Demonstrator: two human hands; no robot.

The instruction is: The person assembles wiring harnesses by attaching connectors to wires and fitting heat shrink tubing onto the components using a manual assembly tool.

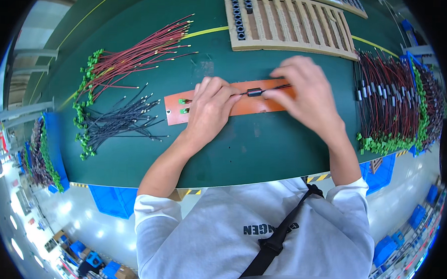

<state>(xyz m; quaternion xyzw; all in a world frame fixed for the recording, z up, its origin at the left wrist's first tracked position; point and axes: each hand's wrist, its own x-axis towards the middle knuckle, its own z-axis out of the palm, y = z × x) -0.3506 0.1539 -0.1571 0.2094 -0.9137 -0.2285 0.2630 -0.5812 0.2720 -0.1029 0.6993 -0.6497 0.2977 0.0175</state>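
An orange strip board [173, 116] lies on the green table before me. Two small green connectors [184, 101] with wires sit at its left end. My left hand [208, 107] is closed over those wires, its fingertips pinching beside a black cylindrical sleeve [254, 92]. That sleeve, shaped like a ferrite core, has the wires running into it. My right hand [306, 90], slightly blurred, is at the sleeve's right side, with thumb and fingers apart. Dark wire ends pass between them. The thumb tip is close to the sleeve; whether it touches I cannot tell.
Left lie bundles of red wires [148, 46] and black wires [121, 118] with green connectors. A slotted wooden tray [291, 24] at the back holds several black cylinders. Right is a pile of finished-looking wire assemblies [387, 101]. Blue bins [113, 202] stand below the table edge.
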